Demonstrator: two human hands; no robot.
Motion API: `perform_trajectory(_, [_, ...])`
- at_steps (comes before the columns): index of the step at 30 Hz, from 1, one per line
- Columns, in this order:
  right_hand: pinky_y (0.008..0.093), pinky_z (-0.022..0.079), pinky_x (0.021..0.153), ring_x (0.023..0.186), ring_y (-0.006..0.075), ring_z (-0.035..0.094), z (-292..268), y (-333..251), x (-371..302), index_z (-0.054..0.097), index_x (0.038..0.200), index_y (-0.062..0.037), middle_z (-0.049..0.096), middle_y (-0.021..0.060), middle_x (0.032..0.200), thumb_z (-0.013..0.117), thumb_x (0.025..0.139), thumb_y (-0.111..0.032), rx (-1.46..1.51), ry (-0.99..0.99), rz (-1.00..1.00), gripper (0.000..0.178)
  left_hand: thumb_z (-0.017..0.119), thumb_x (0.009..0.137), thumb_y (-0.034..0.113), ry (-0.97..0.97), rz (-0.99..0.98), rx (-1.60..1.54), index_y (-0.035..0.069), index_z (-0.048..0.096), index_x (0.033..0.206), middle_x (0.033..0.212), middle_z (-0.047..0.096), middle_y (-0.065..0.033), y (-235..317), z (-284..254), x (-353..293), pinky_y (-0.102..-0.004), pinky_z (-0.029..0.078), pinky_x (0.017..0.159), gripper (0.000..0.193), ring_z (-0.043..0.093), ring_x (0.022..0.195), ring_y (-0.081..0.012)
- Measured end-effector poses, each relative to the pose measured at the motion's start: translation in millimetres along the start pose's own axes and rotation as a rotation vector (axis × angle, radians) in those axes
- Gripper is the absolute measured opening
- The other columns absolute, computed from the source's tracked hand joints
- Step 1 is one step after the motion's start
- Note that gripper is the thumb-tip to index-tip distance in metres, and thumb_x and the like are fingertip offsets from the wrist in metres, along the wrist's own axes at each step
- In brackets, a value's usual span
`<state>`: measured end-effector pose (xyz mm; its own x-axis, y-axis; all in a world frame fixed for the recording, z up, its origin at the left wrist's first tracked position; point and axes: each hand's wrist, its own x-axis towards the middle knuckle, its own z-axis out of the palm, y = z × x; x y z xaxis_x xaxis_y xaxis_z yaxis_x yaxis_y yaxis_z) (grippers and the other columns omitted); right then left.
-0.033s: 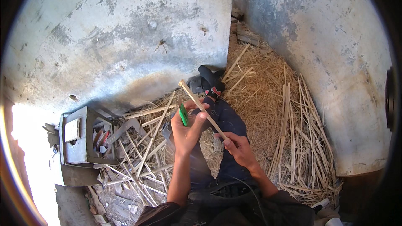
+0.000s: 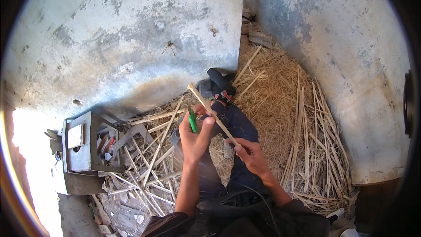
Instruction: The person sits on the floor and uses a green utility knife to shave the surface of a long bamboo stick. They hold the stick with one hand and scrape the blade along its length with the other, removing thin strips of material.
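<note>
A pale split wooden stick [image 2: 209,109], likely bamboo or cane, slants between my hands, its frayed, thicker end up and to the left. The fingers of my right hand [image 2: 249,154] are closed round its lower end, near my knee. My left hand [image 2: 193,138] holds a knife with a bright green handle [image 2: 192,120], its short blade pointing away from me. That hand's fingers also pass behind the stick, and its thumb lies close beside it. The fingertips of the left hand are partly hidden by the stick.
Long split sticks [image 2: 302,136] lie on dry shavings [image 2: 276,92] at the right; more strips [image 2: 147,177] criss-cross at the left. A wooden box [image 2: 81,138] with odds and ends stands beyond those. Weathered walls [image 2: 131,39] rise ahead. My legs [image 2: 239,125] stretch below my hands.
My left thumb has shifted very slightly left, away from the stick. The stick, knife and right hand look almost the same.
</note>
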<state>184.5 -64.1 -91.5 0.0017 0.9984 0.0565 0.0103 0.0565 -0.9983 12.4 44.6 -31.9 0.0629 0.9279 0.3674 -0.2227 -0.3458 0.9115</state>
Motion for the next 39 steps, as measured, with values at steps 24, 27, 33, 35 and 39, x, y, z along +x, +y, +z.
perform_trajectory(24, [0.0349, 0.043, 0.054, 0.056, 0.018, 0.053, -13.0, -35.0, -3.2, 0.077, 0.133, -0.0115, 0.059, 0.0061, 0.07, 0.084, 0.093, -0.018, -0.649, 0.427, -0.34, 0.041, 0.086, 0.088, 0.012, 0.044, 0.167, 0.641, 0.005, 0.082, 0.122, 0.077, 0.071, -0.0084, 24.1, -13.2, -19.6, -0.0283, 0.045, 0.056, 0.034, 0.058, 0.061, -0.011])
perform_trajectory(27, [0.0346, 0.041, 0.052, 0.055, 0.0164, 0.052, -14.0, -40.3, -3.3, 0.077, 0.133, -0.0124, 0.058, 0.005, 0.068, 0.085, 0.092, -0.019, -0.693, 0.44, -0.358, 0.042, 0.087, 0.087, 0.011, 0.07, 0.22, 0.634, 0.006, 0.082, 0.121, 0.074, 0.071, -0.0086, 23.4, -14.1, -18.6, -0.0276, 0.044, 0.056, 0.035, 0.056, 0.059, -0.0107])
perform_trajectory(33, [0.0333, 0.04, 0.049, 0.053, 0.0141, 0.051, -15.3, -46.8, -6.0, 0.079, 0.131, -0.0131, 0.057, 0.0032, 0.066, 0.086, 0.091, -0.019, -0.736, 0.443, -0.367, 0.041, 0.087, 0.086, 0.008, 0.139, 0.23, 0.671, 0.007, 0.083, 0.119, 0.069, 0.066, -0.0064, 26.5, -20.9, -14.5, -0.027, 0.04, 0.053, 0.034, 0.053, 0.057, -0.0097])
perform_trajectory(35, [0.0331, 0.04, 0.049, 0.053, 0.014, 0.051, -15.8, -46.6, -7.6, 0.079, 0.13, -0.0131, 0.057, 0.0031, 0.066, 0.086, 0.091, -0.018, -0.738, 0.443, -0.367, 0.041, 0.087, 0.085, 0.007, 0.129, 0.226, 0.676, 0.007, 0.084, 0.119, 0.068, 0.065, -0.0056, 28.6, -22.3, -13.8, -0.0274, 0.039, 0.052, 0.034, 0.052, 0.056, -0.0096])
perform_trajectory(39, [0.0331, 0.04, 0.049, 0.053, 0.0143, 0.052, -15.8, -45.4, -9.1, 0.079, 0.129, -0.0128, 0.058, 0.0035, 0.066, 0.087, 0.091, -0.019, -0.737, 0.449, -0.367, 0.04, 0.087, 0.086, 0.007, 0.118, 0.247, 0.689, 0.007, 0.084, 0.119, 0.069, 0.065, -0.0051, 28.8, -24.1, -14.0, -0.0278, 0.038, 0.052, 0.034, 0.051, 0.056, -0.0096])
